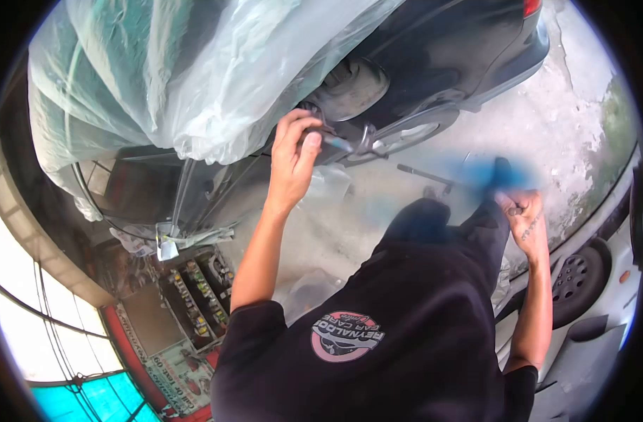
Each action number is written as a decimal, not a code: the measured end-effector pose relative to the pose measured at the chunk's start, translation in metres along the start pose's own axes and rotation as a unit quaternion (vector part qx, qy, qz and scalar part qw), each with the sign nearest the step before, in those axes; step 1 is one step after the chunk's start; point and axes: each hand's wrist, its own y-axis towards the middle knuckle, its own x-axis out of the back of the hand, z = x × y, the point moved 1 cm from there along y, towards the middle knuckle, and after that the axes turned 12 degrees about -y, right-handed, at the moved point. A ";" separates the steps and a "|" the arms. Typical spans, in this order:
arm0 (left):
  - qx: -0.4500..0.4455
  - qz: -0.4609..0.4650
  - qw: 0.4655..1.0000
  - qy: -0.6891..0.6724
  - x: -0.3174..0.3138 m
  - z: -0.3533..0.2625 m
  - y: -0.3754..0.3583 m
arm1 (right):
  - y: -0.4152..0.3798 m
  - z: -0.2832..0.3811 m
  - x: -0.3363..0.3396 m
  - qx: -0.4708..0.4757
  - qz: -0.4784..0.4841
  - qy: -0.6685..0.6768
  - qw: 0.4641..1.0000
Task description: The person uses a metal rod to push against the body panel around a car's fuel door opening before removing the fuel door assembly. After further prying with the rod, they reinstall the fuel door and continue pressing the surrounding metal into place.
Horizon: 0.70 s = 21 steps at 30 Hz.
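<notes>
My left hand point(293, 155) is raised beside the dark car point(434, 56), fingers curled around a metal tool with a hooked end point(363, 143) and a pale blue patch. Its near part is hidden by the fingers. Close behind it is a dusty rounded mirror housing point(360, 91). Over by my right leg, my right hand point(527, 224) is closed in a fist. A blue cloth-like thing point(491, 173), smeared by motion, shows just beyond its fingers.
Clear plastic sheeting point(223, 77) drapes over the car. A dark rod point(423, 173) lies on the concrete floor point(553, 141). A light-coloured car point(606, 352) with a dark wheel point(578, 281) stands at right. At lower left are a rack of small items point(198, 295) and a printed sign point(184, 376).
</notes>
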 end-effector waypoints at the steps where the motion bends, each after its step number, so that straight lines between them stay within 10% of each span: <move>1: -0.033 0.027 0.998 0.048 0.003 0.006 0.010 | -0.012 0.003 -0.012 -0.022 0.001 -0.016 1.000; 9: -0.193 0.129 0.946 0.226 0.029 -0.007 0.058 | -0.042 0.061 -0.080 0.127 -0.156 -0.145 0.969; 21: -0.320 0.105 0.840 0.426 0.071 0.014 0.071 | 0.088 0.095 -0.140 0.033 0.030 0.013 0.999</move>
